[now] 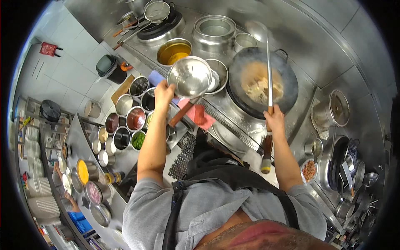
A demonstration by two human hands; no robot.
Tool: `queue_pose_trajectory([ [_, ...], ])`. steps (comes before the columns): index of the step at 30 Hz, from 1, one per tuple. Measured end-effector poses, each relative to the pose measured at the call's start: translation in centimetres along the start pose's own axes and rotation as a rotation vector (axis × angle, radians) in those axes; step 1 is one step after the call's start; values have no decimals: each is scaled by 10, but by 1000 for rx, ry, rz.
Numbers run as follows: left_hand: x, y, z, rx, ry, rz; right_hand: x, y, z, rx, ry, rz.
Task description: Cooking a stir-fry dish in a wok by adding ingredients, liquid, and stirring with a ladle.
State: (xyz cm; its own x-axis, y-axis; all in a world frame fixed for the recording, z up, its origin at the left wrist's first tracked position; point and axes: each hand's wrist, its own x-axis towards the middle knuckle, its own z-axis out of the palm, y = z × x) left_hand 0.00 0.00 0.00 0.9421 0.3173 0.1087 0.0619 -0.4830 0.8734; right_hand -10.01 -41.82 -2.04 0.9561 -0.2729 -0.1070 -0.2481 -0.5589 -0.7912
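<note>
My left hand point(164, 93) grips the rim of a shiny steel bowl point(188, 75) with no food visible in it. The bowl is tilted and hangs left of the wok, over part of a steel pan point(221, 71). My right hand point(274, 119) is closed around the wooden handle of a long ladle point(269, 71). The ladle's blurred head is raised past the wok's far edge. Below it, the dark wok point(290, 77) holds pale pieces of food point(260, 86) in brownish liquid, with steam hazing over them. The wok's wooden handle point(267, 152) points toward me.
Several steel pots of ingredients point(136, 118) stand at my left. A pot of yellow-orange liquid point(174, 49) and a lidded steel pot point(214, 31) sit behind the bowl. Red and pink cloths point(201, 116) lie on the front edge. Another person's hand point(68, 196) shows far left.
</note>
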Motion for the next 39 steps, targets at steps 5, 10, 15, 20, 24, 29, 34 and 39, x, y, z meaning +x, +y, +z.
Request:
queue_pose_trajectory([
  [5,155,61,25,-249,-55,-67,131,-96,54,-279,117,-204],
  [10,333,47,46,-62,-6,38,242,-168,147,-323,50,-177],
  [15,449,-4,84,319,43,107,305,-195,199,478,-286,246],
  [20,511,-72,137,621,148,137,313,-221,212,854,-364,253],
  [24,557,-110,152,578,-194,-120,316,-257,211,767,-401,223],
  [29,557,-90,163,469,-324,-265,328,-250,208,49,-379,-42],
  [34,551,-97,163,865,-69,84,298,-205,172,-323,61,-552],
  [39,555,-127,180,1224,24,535,217,-148,90,-442,133,-322],
])
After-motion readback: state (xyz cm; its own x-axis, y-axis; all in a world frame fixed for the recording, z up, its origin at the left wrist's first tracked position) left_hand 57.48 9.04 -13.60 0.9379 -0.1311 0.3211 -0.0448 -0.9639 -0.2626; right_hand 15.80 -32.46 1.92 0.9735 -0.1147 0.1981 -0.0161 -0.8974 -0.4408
